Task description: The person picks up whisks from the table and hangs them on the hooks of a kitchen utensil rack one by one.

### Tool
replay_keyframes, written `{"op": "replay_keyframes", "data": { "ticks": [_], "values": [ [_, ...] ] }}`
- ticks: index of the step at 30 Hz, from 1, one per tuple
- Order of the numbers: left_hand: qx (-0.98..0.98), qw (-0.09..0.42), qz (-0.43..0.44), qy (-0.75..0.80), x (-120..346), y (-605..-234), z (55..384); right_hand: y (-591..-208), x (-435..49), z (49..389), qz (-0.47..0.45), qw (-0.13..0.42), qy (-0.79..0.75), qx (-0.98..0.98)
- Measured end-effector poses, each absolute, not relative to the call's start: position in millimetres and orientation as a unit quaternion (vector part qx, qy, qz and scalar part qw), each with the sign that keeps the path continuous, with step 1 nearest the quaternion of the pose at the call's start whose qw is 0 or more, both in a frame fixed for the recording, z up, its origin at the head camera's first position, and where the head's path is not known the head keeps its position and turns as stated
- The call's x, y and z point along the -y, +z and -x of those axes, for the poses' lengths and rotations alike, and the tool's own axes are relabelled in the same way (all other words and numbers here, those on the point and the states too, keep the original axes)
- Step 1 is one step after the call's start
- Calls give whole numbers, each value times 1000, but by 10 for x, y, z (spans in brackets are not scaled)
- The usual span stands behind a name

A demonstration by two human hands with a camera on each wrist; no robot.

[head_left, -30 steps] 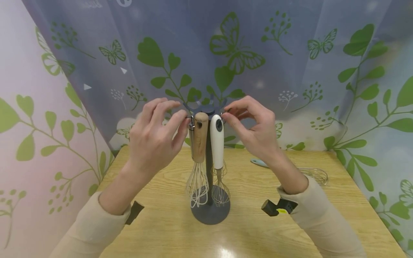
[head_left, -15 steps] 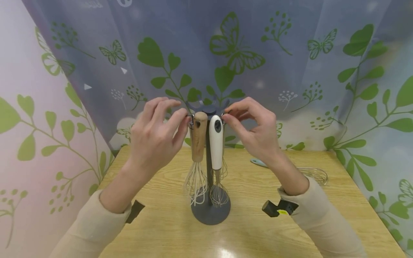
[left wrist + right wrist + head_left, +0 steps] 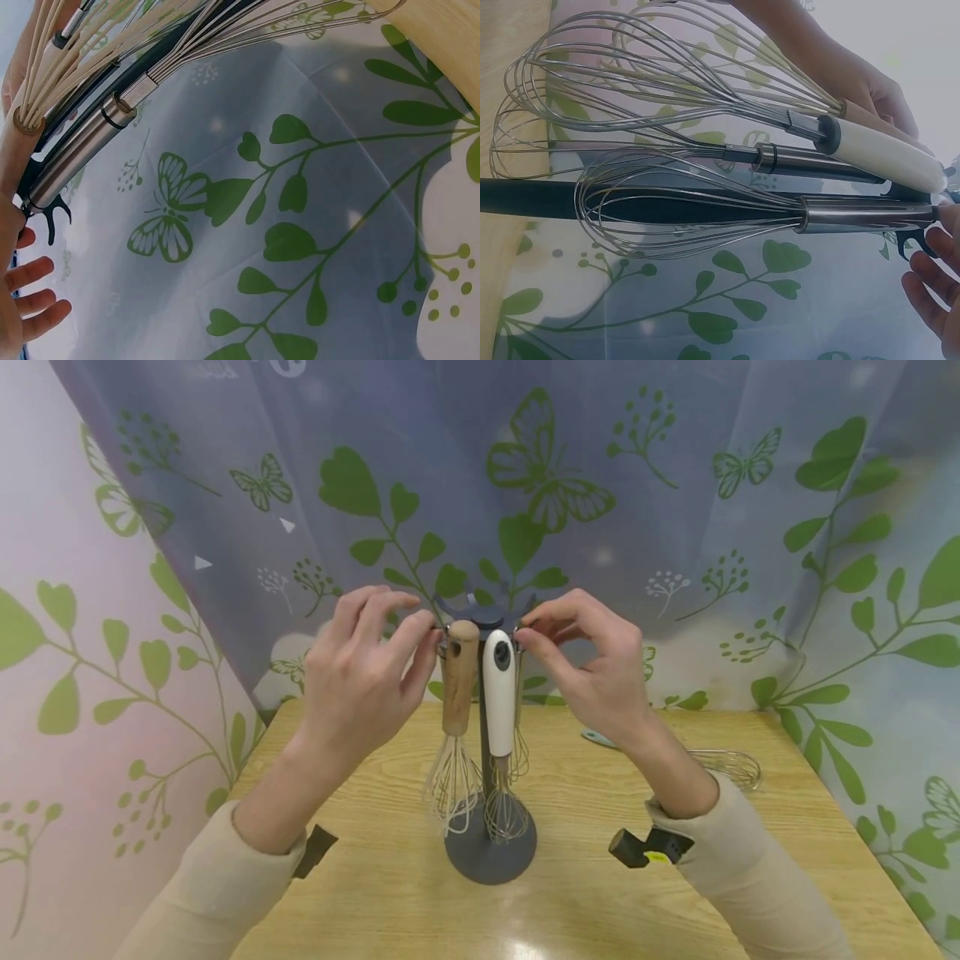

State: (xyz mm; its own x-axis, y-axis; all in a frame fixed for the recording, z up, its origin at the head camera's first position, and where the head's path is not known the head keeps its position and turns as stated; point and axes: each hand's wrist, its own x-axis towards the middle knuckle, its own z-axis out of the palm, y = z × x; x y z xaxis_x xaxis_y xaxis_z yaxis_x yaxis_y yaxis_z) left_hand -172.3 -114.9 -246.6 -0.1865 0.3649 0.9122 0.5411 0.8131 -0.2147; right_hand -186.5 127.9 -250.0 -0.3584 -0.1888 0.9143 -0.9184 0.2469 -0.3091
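A dark grey utensil stand (image 3: 491,860) holds several hanging whisks. In front hang a wooden-handled whisk (image 3: 458,685) and a white-handled whisk (image 3: 500,702). My left hand (image 3: 367,664) pinches at the top end of a steel-handled whisk (image 3: 82,154), mostly hidden behind the wooden handle in the head view. On the other side, my right hand (image 3: 588,652) has thumb and forefinger at the top end of another steel-handled whisk (image 3: 870,215). Fingertips partly cover both contact points. The other fingers of the left hand are spread in its wrist view.
A further whisk (image 3: 727,766) with a pale blue handle end lies on the wooden table (image 3: 585,893), partly behind the right forearm. A patterned curtain (image 3: 420,427) hangs close behind the stand, and patterned sheets flank both sides.
The wooden-handled and white-handled whisks have shifted slightly left. The steel whisk beside the wooden handle has slipped from sight behind it. Both hands stay almost in place.
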Motion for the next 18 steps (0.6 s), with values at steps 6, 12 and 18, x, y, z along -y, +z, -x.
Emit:
{"op": "replay_keyframes", "data": {
  "ticks": [6,12,18],
  "values": [
    [768,563,294,-81,1146,-2470,1731,-2506,-1280,1850,-408,397,459,682],
    [766,565,295,-83,1136,-2476,1750,-2512,-1283,1834,-406,402,459,681],
    [761,569,298,-86,1133,-2486,1760,-2517,-1284,1820,-406,404,457,680]
  ]
}}
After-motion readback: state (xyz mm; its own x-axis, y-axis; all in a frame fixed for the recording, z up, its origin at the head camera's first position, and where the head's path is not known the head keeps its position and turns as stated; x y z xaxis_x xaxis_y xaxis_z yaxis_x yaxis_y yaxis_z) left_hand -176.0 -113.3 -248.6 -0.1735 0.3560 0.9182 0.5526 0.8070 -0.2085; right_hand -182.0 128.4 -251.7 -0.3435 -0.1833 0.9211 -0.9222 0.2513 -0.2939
